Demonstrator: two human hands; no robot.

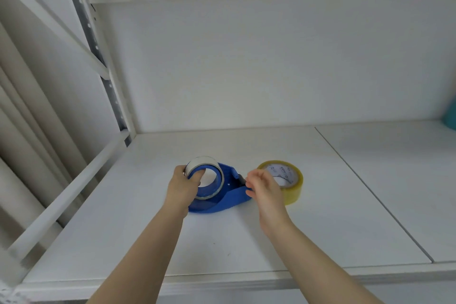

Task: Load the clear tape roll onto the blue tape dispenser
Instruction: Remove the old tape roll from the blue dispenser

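Note:
The blue tape dispenser lies on the white shelf. The clear tape roll sits on the dispenser's round hub, tilted toward me. My left hand grips the roll's left rim, with fingers hooked into its core. My right hand hovers at the dispenser's right end by the cutter, fingers loosely curled and apart, holding nothing that I can see. It covers part of the dispenser's tip.
A yellowish tape roll stands just right of the dispenser, partly behind my right hand. The white shelf has a seam running diagonally on the right. A teal object shows at the far right edge. Shelf posts stand on the left.

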